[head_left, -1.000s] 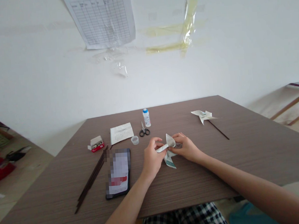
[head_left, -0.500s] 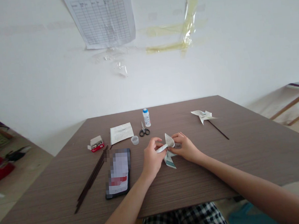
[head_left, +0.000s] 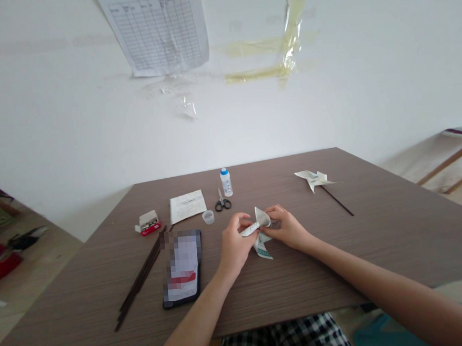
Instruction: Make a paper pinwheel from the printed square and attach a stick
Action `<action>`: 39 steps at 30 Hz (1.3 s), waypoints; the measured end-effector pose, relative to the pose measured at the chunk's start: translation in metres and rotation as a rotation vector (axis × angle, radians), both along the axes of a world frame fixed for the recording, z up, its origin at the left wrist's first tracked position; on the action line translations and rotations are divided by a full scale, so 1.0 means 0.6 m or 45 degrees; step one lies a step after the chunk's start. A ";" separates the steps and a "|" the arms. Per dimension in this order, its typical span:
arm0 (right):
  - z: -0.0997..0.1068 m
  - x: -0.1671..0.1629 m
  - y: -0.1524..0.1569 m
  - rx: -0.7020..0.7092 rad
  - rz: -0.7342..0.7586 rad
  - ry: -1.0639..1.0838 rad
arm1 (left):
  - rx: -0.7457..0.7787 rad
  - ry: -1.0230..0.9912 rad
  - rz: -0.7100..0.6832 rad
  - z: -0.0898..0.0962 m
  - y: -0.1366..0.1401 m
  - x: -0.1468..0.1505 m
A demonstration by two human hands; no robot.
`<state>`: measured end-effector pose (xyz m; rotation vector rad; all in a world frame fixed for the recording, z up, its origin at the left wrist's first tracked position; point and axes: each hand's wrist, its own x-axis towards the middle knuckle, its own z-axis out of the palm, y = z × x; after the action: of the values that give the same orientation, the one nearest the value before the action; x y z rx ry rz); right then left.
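We see our left hand (head_left: 236,244) and right hand (head_left: 287,227) meeting near the middle of the table (head_left: 378,247), both on a folded paper pinwheel (head_left: 261,233) that lies between them. Behind the hands stand the scissors (head_left: 222,202) and, just behind those, a glue bottle (head_left: 226,182). Left of the scissors sit a small cap (head_left: 207,217) and a stack of paper sheets (head_left: 187,205) — further left, a small box (head_left: 148,222). A phone (head_left: 183,267) lies left of our left hand, with a bundle of sticks (head_left: 140,277) beside it. Far right — well apart — lies a finished pinwheel on its stick (head_left: 319,182).

Wooden table (head_left: 339,250): phone (head_left: 182,268), scissors (head_left: 222,202), sticks (head_left: 139,279)
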<state>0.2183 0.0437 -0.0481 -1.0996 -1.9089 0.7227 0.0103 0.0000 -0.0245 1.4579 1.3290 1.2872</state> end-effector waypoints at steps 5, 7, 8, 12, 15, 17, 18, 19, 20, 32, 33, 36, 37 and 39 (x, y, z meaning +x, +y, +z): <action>0.000 0.008 0.003 0.001 -0.022 -0.002 | -0.005 0.073 0.030 0.007 -0.003 -0.003; -0.002 0.010 0.006 -0.007 -0.015 -0.015 | -0.007 0.101 0.034 0.009 -0.004 -0.004; -0.003 0.010 0.007 -0.013 -0.009 -0.021 | -0.009 0.115 0.033 0.010 -0.005 -0.005; -0.008 0.009 0.011 -0.028 0.011 -0.021 | -0.031 0.163 0.020 0.012 -0.005 -0.005; -0.009 0.008 0.012 -0.039 0.025 -0.019 | -0.048 0.169 0.023 0.013 -0.005 -0.004; -0.007 0.008 0.012 -0.046 0.035 -0.035 | -0.055 0.165 0.017 0.013 -0.004 -0.004; -0.007 0.007 0.011 -0.048 0.039 -0.046 | -0.057 0.164 0.013 0.013 -0.004 -0.004; -0.005 0.007 0.010 -0.049 0.040 -0.054 | -0.059 0.163 0.009 0.012 -0.004 -0.004; -0.004 0.006 0.009 -0.050 0.041 -0.058 | -0.061 0.163 0.005 0.012 -0.003 -0.004; 0.004 0.006 0.005 -0.098 0.038 -0.089 | -0.129 0.171 -0.054 0.004 0.000 -0.006; 0.005 0.006 0.005 -0.102 0.038 -0.088 | -0.131 0.166 -0.062 0.004 -0.001 -0.007; 0.007 0.008 0.006 -0.117 0.019 -0.069 | -0.114 0.175 -0.057 0.005 -0.001 -0.010; 0.007 0.009 0.007 -0.123 0.014 -0.061 | -0.105 0.185 -0.044 0.005 -0.001 -0.011; 0.007 0.011 0.010 -0.134 0.018 -0.047 | -0.092 0.204 -0.016 0.006 -0.001 -0.014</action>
<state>0.2250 0.0496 -0.0439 -1.1726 -1.9301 0.8235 0.0021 -0.0006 -0.0212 1.5426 1.4523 1.1214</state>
